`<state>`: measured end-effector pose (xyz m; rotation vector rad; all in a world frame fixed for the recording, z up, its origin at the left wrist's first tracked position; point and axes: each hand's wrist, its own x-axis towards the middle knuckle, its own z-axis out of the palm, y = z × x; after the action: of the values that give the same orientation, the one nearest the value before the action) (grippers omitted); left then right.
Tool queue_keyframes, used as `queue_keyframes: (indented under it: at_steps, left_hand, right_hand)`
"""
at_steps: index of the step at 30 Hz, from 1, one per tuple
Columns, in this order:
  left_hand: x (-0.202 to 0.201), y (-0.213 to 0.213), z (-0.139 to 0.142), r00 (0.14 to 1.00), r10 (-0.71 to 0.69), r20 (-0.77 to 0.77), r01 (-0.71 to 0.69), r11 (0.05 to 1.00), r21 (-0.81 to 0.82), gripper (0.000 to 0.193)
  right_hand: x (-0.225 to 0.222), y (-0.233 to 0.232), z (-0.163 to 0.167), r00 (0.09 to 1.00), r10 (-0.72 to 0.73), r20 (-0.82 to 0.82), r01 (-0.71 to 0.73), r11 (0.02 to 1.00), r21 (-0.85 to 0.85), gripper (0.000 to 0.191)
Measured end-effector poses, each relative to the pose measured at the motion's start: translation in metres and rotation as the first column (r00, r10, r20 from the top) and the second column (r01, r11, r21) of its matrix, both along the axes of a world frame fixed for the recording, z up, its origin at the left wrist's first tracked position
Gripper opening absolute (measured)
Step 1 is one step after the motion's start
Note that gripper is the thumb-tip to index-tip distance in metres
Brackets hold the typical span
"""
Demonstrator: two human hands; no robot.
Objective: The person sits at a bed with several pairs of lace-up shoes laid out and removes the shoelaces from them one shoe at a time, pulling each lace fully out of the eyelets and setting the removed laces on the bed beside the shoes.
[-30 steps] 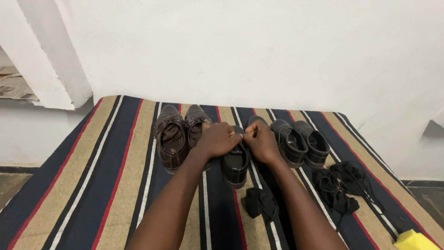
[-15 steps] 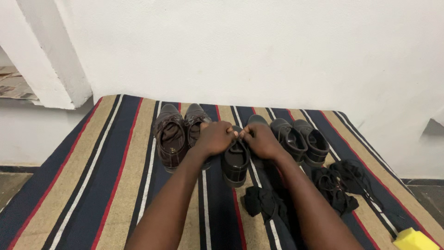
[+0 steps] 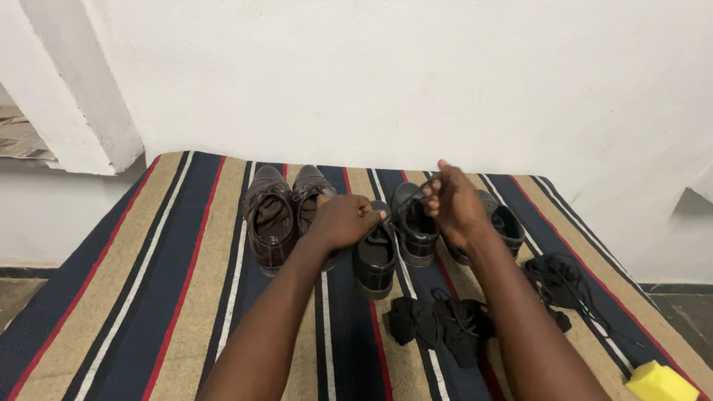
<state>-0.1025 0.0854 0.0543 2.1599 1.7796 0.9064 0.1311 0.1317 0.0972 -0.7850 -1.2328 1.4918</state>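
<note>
A: Seen from above: striped mat (image 3: 148, 297) in navy, tan and red, laid against a white wall (image 3: 416, 74). Left hand (image 3: 343, 220) curled shut, resting on the top of a black shoe (image 3: 373, 256) at the mat's middle, pinning it down. Right hand (image 3: 454, 205) raised just beside, fingers pinched together on a thin dark shoelace (image 3: 425, 186), drawn upward as if to keep it taut.

B: And around that shoe?

A: Pair of brown shoes (image 3: 286, 215) to the left, toes toward the wall. Second black shoe (image 3: 414, 226) just right of the held one, another dark shoe (image 3: 506, 223) partly hidden behind the right wrist. Nearer the viewer, black socks (image 3: 438, 323) bunched in a heap, with a tangle of loose black laces (image 3: 561, 278) off to the right, probably set aside within reach. Yellow sponge (image 3: 659, 382) at the bottom right corner.

B: Lace threaded through the eyelets?

A: Too small to tell.
</note>
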Motion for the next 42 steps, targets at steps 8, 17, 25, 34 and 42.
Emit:
queue_keyframes:
  at_steps: [8, 17, 25, 34, 42]
  left_hand:
    - [-0.004, 0.018, -0.014, 0.979, 0.083, 0.184, -0.108, 0.986, 0.130, 0.030]
    - [-0.033, 0.006, 0.000, 0.509, 0.106, 0.854, 0.069, 0.984, -0.164, 0.053]
    - [-0.035, -0.008, 0.009, 0.905, 0.010, 0.424, -0.047, 0.996, 0.077, 0.039]
    - [-0.050, -0.018, 0.025, 0.506, 0.117, 0.855, -0.080, 0.993, -0.089, 0.046]
    - [-0.052, -0.034, 0.064, 0.332, 0.109, 0.937, -0.071, 0.993, -0.090, 0.045]
  right_hand:
    - [0.014, -0.023, 0.022, 0.929, -0.119, 0.350, 0.123, 0.992, 0.010, 0.035]
    - [0.014, -0.020, 0.008, 0.962, -0.168, 0.217, 0.151, 0.984, 0.094, 0.022]
    - [0.012, -0.009, -0.001, 0.879, -0.285, 0.383, 0.212, 0.951, 0.223, 0.018]
    - [0.007, -0.016, -0.004, 0.955, -0.288, 0.072, 0.281, 0.956, 0.090, 0.017]
    - [0.022, -0.010, 0.003, 0.958, -0.277, -0.073, 0.284, 0.950, 0.126, 0.017]
